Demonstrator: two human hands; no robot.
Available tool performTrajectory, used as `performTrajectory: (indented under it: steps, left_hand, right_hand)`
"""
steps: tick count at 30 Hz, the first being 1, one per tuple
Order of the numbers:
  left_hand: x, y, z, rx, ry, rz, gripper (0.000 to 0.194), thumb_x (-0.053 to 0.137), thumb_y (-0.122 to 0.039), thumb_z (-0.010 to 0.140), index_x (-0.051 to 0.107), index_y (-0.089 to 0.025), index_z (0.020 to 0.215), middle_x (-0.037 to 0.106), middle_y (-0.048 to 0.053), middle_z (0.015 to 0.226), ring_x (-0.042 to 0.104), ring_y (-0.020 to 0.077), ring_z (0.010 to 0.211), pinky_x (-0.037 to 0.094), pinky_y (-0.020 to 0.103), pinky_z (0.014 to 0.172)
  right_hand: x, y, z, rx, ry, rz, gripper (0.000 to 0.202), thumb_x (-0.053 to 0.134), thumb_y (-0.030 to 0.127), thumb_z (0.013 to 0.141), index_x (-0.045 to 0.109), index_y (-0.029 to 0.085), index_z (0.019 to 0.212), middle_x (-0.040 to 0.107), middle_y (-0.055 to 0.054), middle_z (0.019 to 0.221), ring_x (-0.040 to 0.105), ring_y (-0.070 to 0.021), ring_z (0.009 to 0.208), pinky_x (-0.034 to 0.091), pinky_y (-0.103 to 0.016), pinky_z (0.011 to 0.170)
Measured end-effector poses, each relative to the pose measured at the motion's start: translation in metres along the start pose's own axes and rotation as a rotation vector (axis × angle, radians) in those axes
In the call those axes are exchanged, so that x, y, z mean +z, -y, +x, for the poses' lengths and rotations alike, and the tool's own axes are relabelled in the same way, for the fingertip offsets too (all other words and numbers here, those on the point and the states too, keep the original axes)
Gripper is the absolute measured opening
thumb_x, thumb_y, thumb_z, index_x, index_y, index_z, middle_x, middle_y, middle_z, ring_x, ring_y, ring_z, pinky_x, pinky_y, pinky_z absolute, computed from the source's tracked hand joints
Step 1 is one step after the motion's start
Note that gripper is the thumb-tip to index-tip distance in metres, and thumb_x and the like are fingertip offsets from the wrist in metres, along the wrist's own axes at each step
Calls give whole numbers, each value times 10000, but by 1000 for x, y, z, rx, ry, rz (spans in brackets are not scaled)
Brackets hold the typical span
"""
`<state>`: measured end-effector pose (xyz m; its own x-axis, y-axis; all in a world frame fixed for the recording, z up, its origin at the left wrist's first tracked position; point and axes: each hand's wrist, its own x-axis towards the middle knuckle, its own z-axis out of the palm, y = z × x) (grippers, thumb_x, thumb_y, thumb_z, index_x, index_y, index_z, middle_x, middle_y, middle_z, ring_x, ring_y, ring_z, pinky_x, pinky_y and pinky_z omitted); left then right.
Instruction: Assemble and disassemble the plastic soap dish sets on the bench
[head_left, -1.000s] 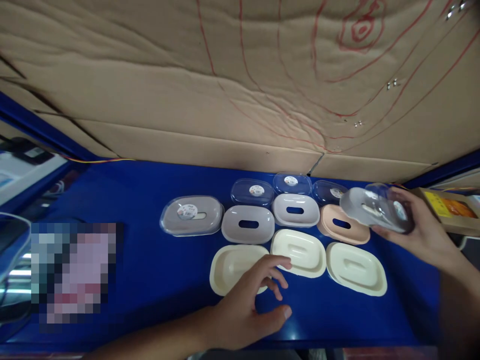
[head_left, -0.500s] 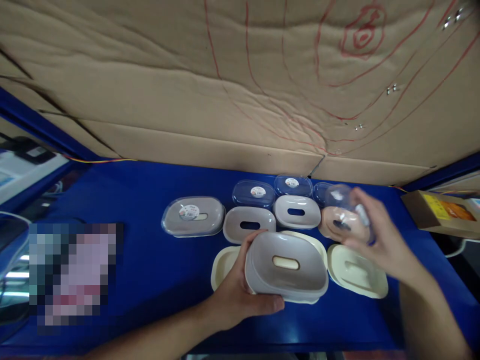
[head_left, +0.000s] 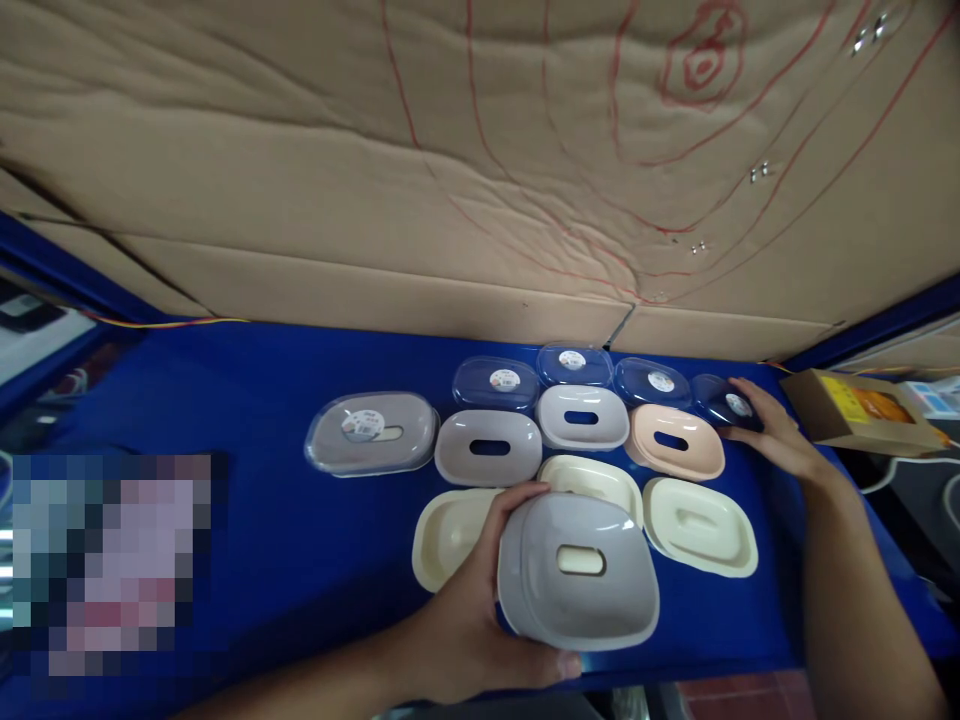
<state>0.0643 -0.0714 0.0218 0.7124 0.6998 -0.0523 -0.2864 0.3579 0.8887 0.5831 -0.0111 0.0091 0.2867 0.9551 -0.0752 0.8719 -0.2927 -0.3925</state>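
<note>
My left hand (head_left: 480, 620) grips a grey oval soap dish (head_left: 607, 600) with a slot in its bottom, cream showing through, tilted toward me above the front of the table. At the far right of the back row, my right hand (head_left: 776, 435) has its fingers closed round the edge of a clear lid (head_left: 724, 400) with a round sticker. Whether that lid rests fully on the table I cannot tell. Left of it lie more stickered clear lids (head_left: 652, 385). Nearer stand slotted grey dishes (head_left: 487, 470) and a peach one (head_left: 694, 458). Cream trays (head_left: 701, 560) lie in front, partly behind the held dish.
A lidded grey soap dish (head_left: 409, 420) sits at the left of the group on the blue table (head_left: 300, 560). Cardboard (head_left: 262, 180) with red drawn lines rises behind. An open carton (head_left: 847, 425) stands at the right. A blurred-out patch (head_left: 127, 560) covers something at left.
My right hand has carried the clear lid from above the peach dish to the right end of the lid row. The grey dish in my left hand has come lower and turned slightly.
</note>
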Motion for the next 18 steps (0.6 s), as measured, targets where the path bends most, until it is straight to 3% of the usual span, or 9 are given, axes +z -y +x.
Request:
performTrajectory:
  steps: [3, 5, 6, 8, 10, 12, 15, 18]
  left_hand:
    - [-1, 0, 2, 36, -11, 4, 1101, 974, -217, 750, 258, -356, 1575, 474, 142, 1574, 557, 351, 1420, 400, 543, 1218]
    - [-2, 1, 4, 43, -24, 1, 1108, 977, -223, 750, 255, -364, 1579, 481, 132, 1569, 551, 348, 1427, 385, 547, 1228]
    - [-3, 2, 5, 41, -33, 1, 1115, 983, -224, 743, 259, -369, 1578, 482, 127, 1569, 554, 345, 1424, 383, 546, 1229]
    - [-4, 3, 6, 30, -53, 4, 1119, 995, -226, 728, 277, -369, 1574, 488, 118, 1565, 561, 336, 1413, 382, 540, 1231]
    - [-4, 4, 7, 29, -58, -7, 1127, 1007, -229, 709, 298, -358, 1575, 491, 120, 1573, 553, 336, 1422, 380, 531, 1235]
    - [-5, 5, 7, 25, -55, -38, 1125, 1008, -240, 710, 306, -348, 1583, 492, 132, 1587, 553, 342, 1421, 393, 532, 1226]
    - [-5, 4, 6, -5, -55, -67, 1128, 1014, -279, 709, 317, -332, 1594, 509, 152, 1584, 557, 356, 1414, 400, 540, 1211]
    - [-2, 2, 2, -7, 3, -69, 1109, 995, -285, 730, 321, -323, 1610, 533, 156, 1553, 560, 361, 1405, 426, 527, 1180]
  right_hand:
    - [-9, 23, -16, -42, -112, -15, 942, 649, 734, 853, 367, 308, 1644, 164, -101, 1831, 89, -534, 1661, 24, -781, 1283]
    - [-14, 58, -42, -176, -214, 31, 924, 632, 738, 918, 332, 311, 1680, 156, -88, 1834, 90, -506, 1670, 34, -763, 1303]
    - [-14, 81, -60, -281, -240, 91, 875, 608, 710, 968, 306, 330, 1697, 173, -66, 1832, 128, -463, 1677, 99, -706, 1335]
    - [-6, 133, -99, -491, -89, 218, 919, 594, 740, 981, 226, 352, 1729, 200, -52, 1829, 190, -435, 1672, 200, -652, 1350]
    - [12, 182, -136, -726, 156, 219, 1199, 692, 867, 823, 170, 313, 1749, 203, -116, 1825, 258, -471, 1645, 346, -646, 1301]
    - [35, 215, -164, -798, 249, 132, 1131, 748, 773, 859, 194, 340, 1745, 193, -120, 1826, 314, -457, 1628, 445, -618, 1244]
    - [65, 224, -189, -738, 274, 217, 885, 657, 647, 987, 269, 344, 1723, 260, -99, 1811, 379, -428, 1606, 497, -574, 1209]
    - [74, 195, -201, -587, 225, 393, 794, 540, 663, 1023, 302, 333, 1705, 385, -91, 1759, 454, -430, 1561, 527, -546, 1184]
